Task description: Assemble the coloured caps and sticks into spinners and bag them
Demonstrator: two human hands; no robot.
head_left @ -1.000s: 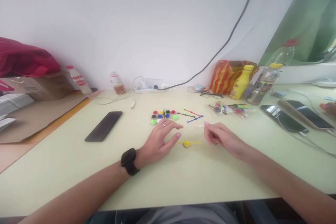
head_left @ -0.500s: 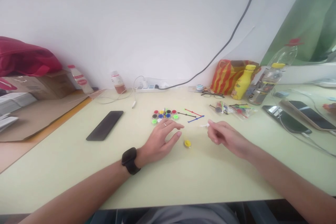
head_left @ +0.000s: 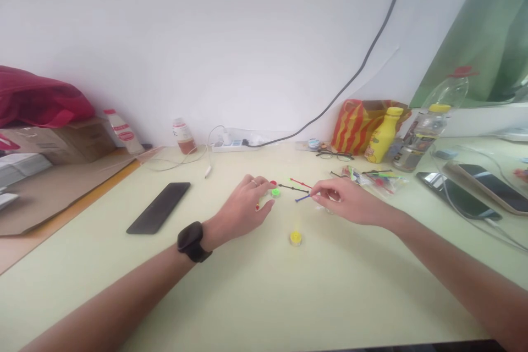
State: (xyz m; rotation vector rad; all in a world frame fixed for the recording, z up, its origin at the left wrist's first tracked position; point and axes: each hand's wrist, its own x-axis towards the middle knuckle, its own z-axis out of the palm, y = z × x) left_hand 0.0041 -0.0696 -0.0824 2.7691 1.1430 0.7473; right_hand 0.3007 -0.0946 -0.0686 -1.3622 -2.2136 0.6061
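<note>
My left hand (head_left: pixel 243 207), a ring on one finger, reaches over the cluster of small coloured discs and covers most of them. Its thumb and index finger are apart. A red disc (head_left: pixel 273 183) and a bright green disc (head_left: pixel 276 192) show beside the index fingertip. With thumb and index finger together, my right hand (head_left: pixel 346 199) pinches the right end of a thin blue stick (head_left: pixel 302 198). A black stick (head_left: pixel 292 188) and a red stick (head_left: pixel 300 182) lie alongside. Part of a white stick shows under this hand. Nearer me sits a yellow disc (head_left: pixel 296 238).
A black phone (head_left: pixel 159 208) lies at left. Clear bags of small parts (head_left: pixel 377 179), glasses (head_left: pixel 336 155) and a yellow bottle (head_left: pixel 384 135) are at right. Two more phones (head_left: pixel 457 195) lie with cables there. A power strip (head_left: pixel 229 147) runs along the wall.
My right hand has moved left and up from the white stick to the blue stick. My left hand has shifted left and forward over the discs, with thumb and index finger still apart.
</note>
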